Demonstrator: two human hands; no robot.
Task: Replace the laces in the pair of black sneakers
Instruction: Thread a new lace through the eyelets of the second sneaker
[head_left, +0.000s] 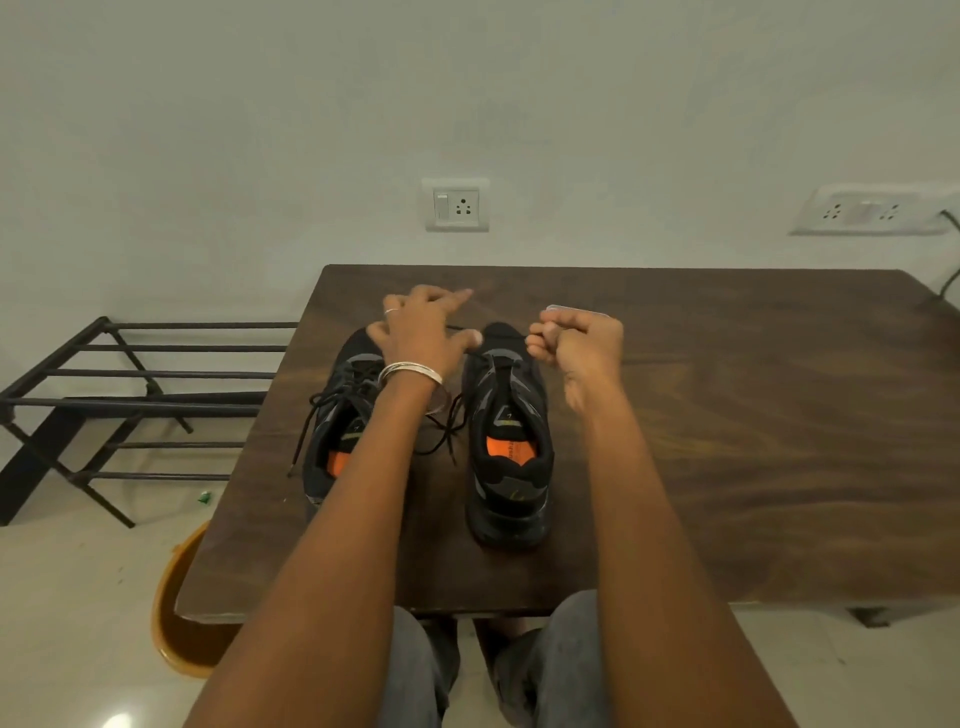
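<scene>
Two black sneakers with orange insoles stand on the dark wooden table (727, 441), heels toward me. Over the toe of the left sneaker (337, 431) hovers my left hand (423, 332), its index finger straight. A thin black lace (456, 328) runs out from under its fingers by the thumb. The left sneaker's loose laces hang over its side and trail onto the table between the shoes. My right hand (576, 345) is curled in a fist just right of the right sneaker's (511, 457) toe. Its fingertips are pinched together, seemingly on the lace end.
A small pale flat object (576, 310) lies on the table behind my right hand. A black metal rack (130, 395) stands left of the table, with an orange bucket (176, 623) at the table's near left corner. Wall sockets (457, 205) sit behind. My knees are under the near edge.
</scene>
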